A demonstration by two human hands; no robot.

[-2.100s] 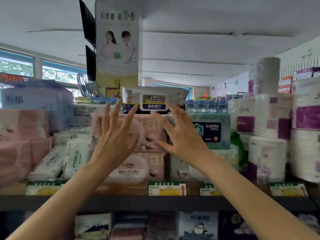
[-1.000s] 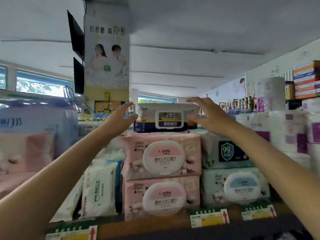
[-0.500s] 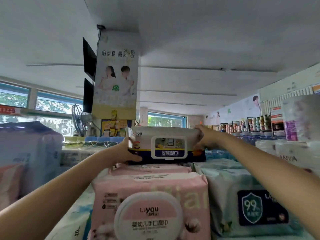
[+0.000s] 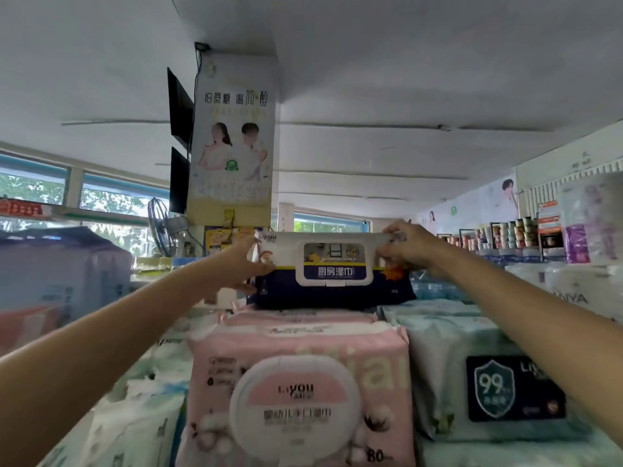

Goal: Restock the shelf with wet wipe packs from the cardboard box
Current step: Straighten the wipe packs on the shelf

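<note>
Hands at either end of a white and navy wet wipe pack (image 4: 332, 274); my left hand (image 4: 242, 264) grips its left end, my right hand (image 4: 403, 246) pinches the top right corner, fingers clamped; it stands atop the pink pack (image 4: 300, 375); I should square it with the pink front edge; open room above.

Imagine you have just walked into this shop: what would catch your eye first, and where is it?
First, the white and navy wipe pack at the centre, standing on top of the pink packs, gripped at its ends by the left hand and the right hand. Next, the tall poster of two people on the pillar above it, reaching up to the ceiling.
</note>
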